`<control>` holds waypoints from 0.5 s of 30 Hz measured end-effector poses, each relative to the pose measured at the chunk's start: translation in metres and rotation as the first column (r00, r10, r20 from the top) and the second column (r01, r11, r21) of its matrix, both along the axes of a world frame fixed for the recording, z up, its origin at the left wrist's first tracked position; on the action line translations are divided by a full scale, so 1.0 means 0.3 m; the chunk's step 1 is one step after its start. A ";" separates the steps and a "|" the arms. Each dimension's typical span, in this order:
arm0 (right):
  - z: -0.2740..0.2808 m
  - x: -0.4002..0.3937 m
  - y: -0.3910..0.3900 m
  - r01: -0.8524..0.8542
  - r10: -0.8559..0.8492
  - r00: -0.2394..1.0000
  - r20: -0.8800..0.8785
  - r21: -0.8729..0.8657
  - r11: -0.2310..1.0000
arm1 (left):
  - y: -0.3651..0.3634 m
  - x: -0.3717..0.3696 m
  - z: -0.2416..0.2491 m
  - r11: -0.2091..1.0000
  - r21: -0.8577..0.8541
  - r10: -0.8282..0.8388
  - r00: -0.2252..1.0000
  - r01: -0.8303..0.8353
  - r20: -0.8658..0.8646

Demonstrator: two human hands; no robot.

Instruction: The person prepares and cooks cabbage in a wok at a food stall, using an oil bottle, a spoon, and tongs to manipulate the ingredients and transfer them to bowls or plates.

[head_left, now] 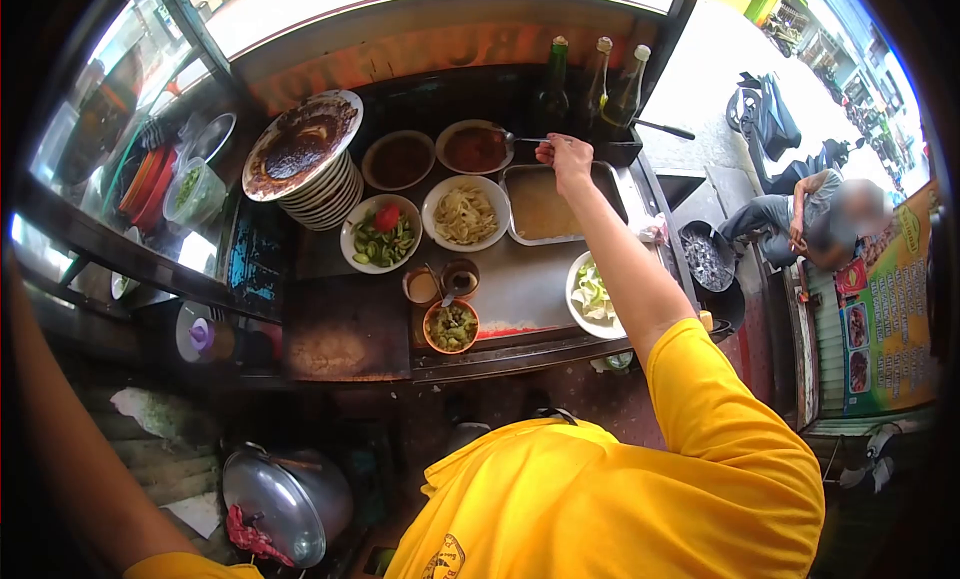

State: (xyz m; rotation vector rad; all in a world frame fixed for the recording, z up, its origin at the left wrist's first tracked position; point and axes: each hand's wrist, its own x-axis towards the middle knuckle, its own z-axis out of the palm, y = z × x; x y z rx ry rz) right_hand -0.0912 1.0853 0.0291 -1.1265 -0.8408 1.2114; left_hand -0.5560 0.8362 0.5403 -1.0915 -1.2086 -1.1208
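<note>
My right hand (566, 159) is closed around the handle of a metal spoon (527, 140). The spoon's head reaches the edge of a white bowl of red-brown sauce (472, 151). Left of that bowl is another with darker sauce (398, 161). Nearer to me are a bowl of noodle-like strips (465, 215) and one of sliced cucumber with a red piece (380, 237). A metal tray (553, 211) with tan contents lies beneath my right forearm. Along the left edge of the view runs my left arm (70, 459), its hand out of frame.
A tall stack of plates (318, 184), the top one smeared brown, stands at the left. Several glass bottles (552, 94) rise at the back right. Cut cabbage (592, 294) and an orange bowl of chopped greens (451, 327) sit near the front. A person (800, 219) sits outside, right.
</note>
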 end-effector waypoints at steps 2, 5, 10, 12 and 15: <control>0.013 -0.032 -0.008 -0.011 0.011 0.997 0.081 -0.003 1.000 | 0.004 0.004 -0.001 1.000 -0.001 -0.003 1.000 0.003 0.001; 0.015 -0.085 -0.004 -0.021 0.025 0.956 0.291 -0.019 1.000 | 0.012 0.014 0.000 1.000 -0.001 -0.003 1.000 0.003 -0.005; 0.006 -0.132 -0.013 -0.059 0.066 0.933 0.353 -0.030 0.998 | 0.022 0.031 0.002 1.000 0.001 -0.006 1.000 0.006 -0.009; -0.005 -0.129 -0.017 -0.058 0.068 0.964 0.256 -0.046 0.997 | 0.027 0.041 0.009 1.000 0.007 -0.011 1.000 0.011 -0.010; -0.051 -0.097 0.006 -0.038 0.043 0.997 0.061 -0.082 0.996 | 0.028 0.054 0.018 1.000 0.012 -0.017 1.000 0.017 -0.016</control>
